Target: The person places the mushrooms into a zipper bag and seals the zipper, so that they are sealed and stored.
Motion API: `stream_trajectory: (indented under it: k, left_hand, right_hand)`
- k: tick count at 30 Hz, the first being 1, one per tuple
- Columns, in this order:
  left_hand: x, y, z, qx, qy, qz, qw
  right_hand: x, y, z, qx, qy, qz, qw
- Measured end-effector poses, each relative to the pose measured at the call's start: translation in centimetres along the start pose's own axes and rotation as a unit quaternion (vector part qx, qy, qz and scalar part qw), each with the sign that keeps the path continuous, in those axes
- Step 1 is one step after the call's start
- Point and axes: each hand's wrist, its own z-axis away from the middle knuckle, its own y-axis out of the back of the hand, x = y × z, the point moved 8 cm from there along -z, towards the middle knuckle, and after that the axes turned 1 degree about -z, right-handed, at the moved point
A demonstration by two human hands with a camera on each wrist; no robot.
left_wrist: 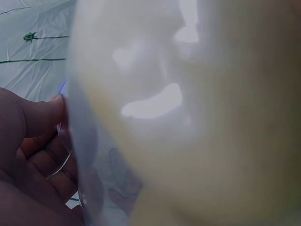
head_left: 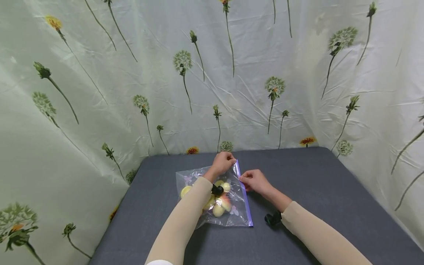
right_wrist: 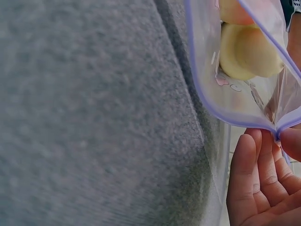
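Note:
A clear zip bag (head_left: 236,217) with a purple zip edge (head_left: 246,204) lies on the dark table. Inside are several round yellow fruits (head_left: 218,209), one blushed red. My left hand (head_left: 222,163) pinches the far end of the zip edge. Partway along that edge, my right hand (head_left: 255,181) pinches it between thumb and fingers. In the right wrist view the bag's mouth (right_wrist: 214,110) gapes on one side of the right hand's pinch, with yellow fruit (right_wrist: 247,52) showing inside. Blurred plastic and fruit (left_wrist: 188,141) fill most of the left wrist view.
The dark grey table (head_left: 318,184) reaches back to a white curtain (head_left: 245,95) printed with dandelions. Black wrist cameras are strapped at both wrists, the right one (head_left: 273,219) close over the tabletop.

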Motion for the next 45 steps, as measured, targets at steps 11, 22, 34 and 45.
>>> stream_trajectory:
  k: [11,22,34,45]
  left_hand:
    - [-0.5,-0.1,-0.2,0.002,0.013,-0.013,0.9998]
    - [-0.4,0.2,0.2,0.007,0.011,-0.005,0.9999]
    - [-0.6,0.8,0.3,0.014,0.028,-0.002,0.9995]
    - [-1.3,0.9,0.1,0.019,0.039,0.013,0.999]
  right_hand:
    - [0.7,-0.2,0.9,-0.001,-0.001,0.013,0.9999]
    - [1.1,-0.5,1.8,-0.005,-0.002,0.039,0.9992]
    - [1.5,-0.6,2.8,-0.023,-0.003,0.059,0.998]
    - [1.7,-0.7,3.7,-0.038,-0.002,0.076,0.9964]
